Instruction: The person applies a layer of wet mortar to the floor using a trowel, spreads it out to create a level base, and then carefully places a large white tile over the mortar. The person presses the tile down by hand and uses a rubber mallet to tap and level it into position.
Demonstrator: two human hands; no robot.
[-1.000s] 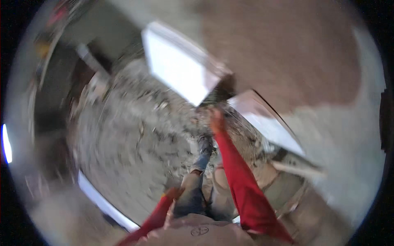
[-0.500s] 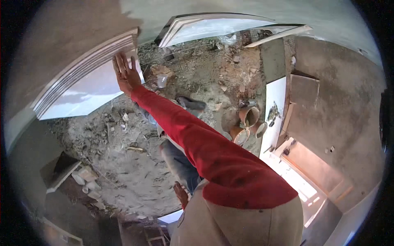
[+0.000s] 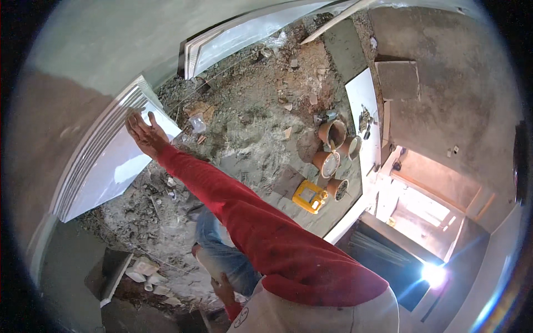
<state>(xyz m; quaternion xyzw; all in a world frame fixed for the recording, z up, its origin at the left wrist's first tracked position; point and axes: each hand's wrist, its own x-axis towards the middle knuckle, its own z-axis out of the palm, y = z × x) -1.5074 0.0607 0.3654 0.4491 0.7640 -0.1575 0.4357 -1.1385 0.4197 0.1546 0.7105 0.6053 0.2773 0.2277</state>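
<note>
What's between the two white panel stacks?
In the head view, rubble-strewn ground lies between the panel stack by the right hand and the other stack.

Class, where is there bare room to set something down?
The gray ground between the clear plastic cup and the brown buckets is fairly open, though rough. A smoother gray patch lies between the wooden strip and the white slab. Crowded: buckets and yellow jerrycan, lower-left broken chunks, and the leaning tile stack by the right hand.
</note>
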